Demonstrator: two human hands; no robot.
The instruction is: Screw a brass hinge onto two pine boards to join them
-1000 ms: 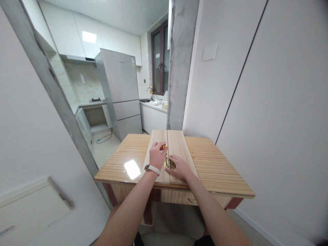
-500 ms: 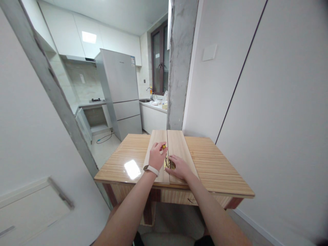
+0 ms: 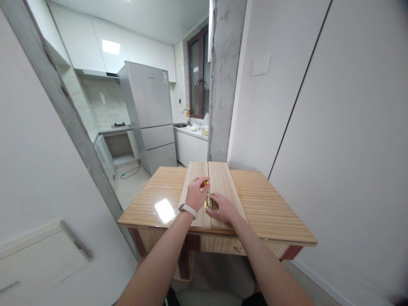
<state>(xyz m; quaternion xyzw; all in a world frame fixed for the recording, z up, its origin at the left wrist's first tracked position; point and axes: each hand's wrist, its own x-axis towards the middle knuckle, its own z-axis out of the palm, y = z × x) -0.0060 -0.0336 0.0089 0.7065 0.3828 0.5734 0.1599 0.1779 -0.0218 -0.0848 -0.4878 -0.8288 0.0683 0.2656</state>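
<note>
Two pale boards lie edge to edge down the middle of the wooden counter (image 3: 270, 212), the left board (image 3: 192, 173) and the right board (image 3: 223, 178) meeting in a straight seam. A brass hinge (image 3: 210, 205) sits across that seam near its close end. The left hand (image 3: 195, 195), with a white wristband (image 3: 188, 209), has its fingers curled shut round a small yellow-and-black tool (image 3: 205, 183). This is probably a stubby screwdriver, though it is too small to be sure, and its tip points down at the hinge. The right hand (image 3: 223, 208) lies open and flat, fingers pressing the hinge and the right board down and gripping nothing. To do this well, I judge the tool should stand square to the hinge leaf, the flat hand should pin hinge and boards so the seam stays closed, and its fingertips should keep off the tool's tip. The rest of the counter is bare wood. Beyond it stand a concrete pillar (image 3: 226, 76) and a grey fridge (image 3: 149, 114), well apart from the work, and nothing blocks either hand.
</note>
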